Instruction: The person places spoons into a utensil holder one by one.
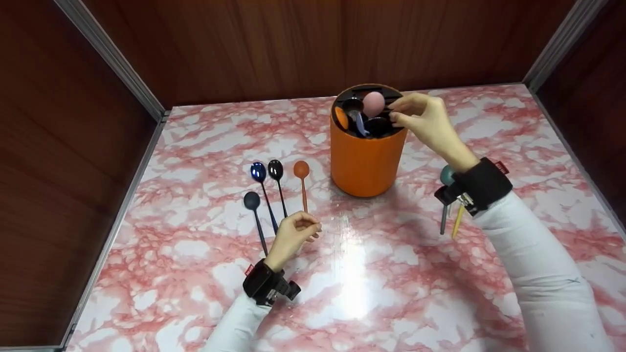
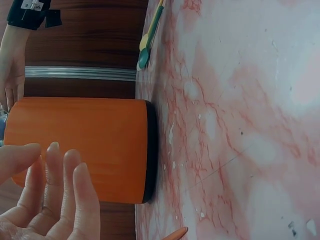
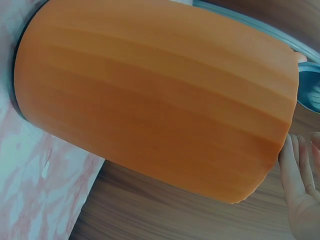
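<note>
My right hand (image 1: 420, 115) is at the right rim of an orange cylindrical holder (image 1: 367, 166), fingers reaching over its opening. In the right wrist view these fingers (image 3: 295, 155) lie along the rim, and I see nothing held. Inside stand several utensils, among them a pink spoon (image 1: 374, 103), an orange one (image 1: 341, 118) and a black one (image 1: 352, 105). My left hand (image 1: 293, 234) hovers in front of the holder, fingers loosely bent and holding nothing. Near it lie an orange spoon (image 1: 301, 169), a black spoon (image 1: 276, 169), a shiny blue spoon (image 1: 258, 171) and a dark grey spoon (image 1: 252, 200).
Right of the holder, a green spoon (image 1: 446, 175) lies partly hidden under my right wrist, with a yellow handle (image 1: 458, 222) and a grey handle (image 1: 443, 220) beside it. Brown wooden panels (image 1: 293, 49) bound the marbled table (image 1: 195, 293) at the back and sides.
</note>
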